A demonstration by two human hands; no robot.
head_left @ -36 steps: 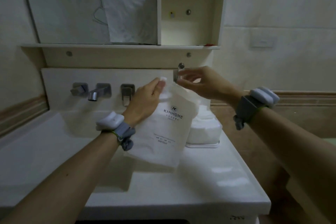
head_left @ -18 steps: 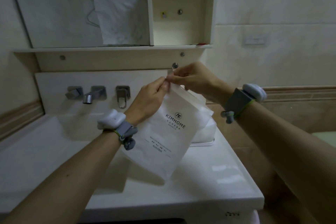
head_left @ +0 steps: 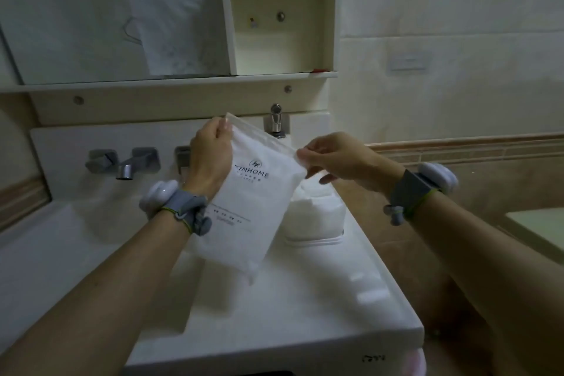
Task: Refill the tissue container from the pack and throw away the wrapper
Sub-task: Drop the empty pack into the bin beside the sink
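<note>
the left hand (head_left: 210,159) pinches the top left corner of a white plastic tissue pack with dark printed lettering (head_left: 253,204), thumb and fingers curled over its upper edge. the right hand (head_left: 338,162) pinches the pack's top right corner between thumb and fingertips, the other fingers loosely bent. the two hands stand apart, one at each end of the pack's clear top strip, and the pack hangs tilted between them above the table, its lower end toward the sink side. each wrist carries a grey strap with a white rounded device on it.

just behind and below the pack, at its right, a white rounded tissue container (head_left: 317,217) sits on the white glossy table (head_left: 335,308); it seems to hold white tissue at its top, though the dim light makes that hard to tell. left of it the table dips into a basin, with a metal wall-mounted tap (head_left: 128,162) above. a white open wall cubby (head_left: 280,15) hangs higher up, beside a mirror.
</note>
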